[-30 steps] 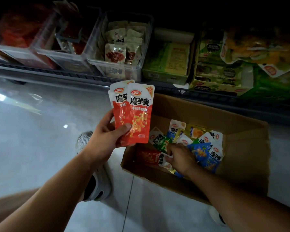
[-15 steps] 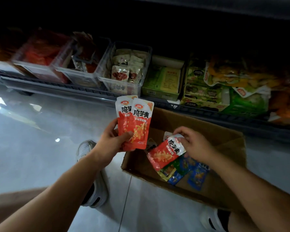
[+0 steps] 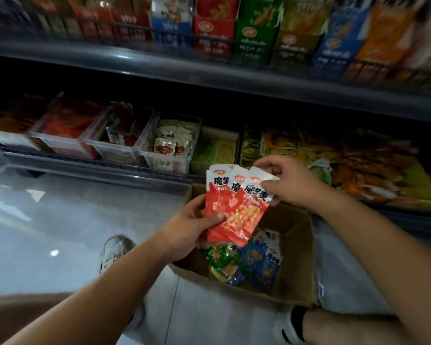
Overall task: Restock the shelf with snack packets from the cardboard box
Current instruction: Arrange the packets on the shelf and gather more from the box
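- Red packets [image 3: 234,210]: shiny plastic film, crinkled, catching the light.
- Loose packets in the box [image 3: 255,260]: same glossy film.
- Cardboard box [image 3: 296,265]: matt brown board, dull, slightly rough.
- Shelf edge [image 3: 159,68]: dark and smooth, looks like painted metal, soft sheen.
- Bins [image 3: 164,163]: clear hard plastic.
- Floor [image 3: 60,220]: polished tile, mirror-glossy.
- Shoe [image 3: 113,247]: pale mesh cloth.

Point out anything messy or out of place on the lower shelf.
At the right end of the lower shelf, loose bags lie in a tilted heap, overlapping the green box, unlike the packets stacked in the clear bin further left.
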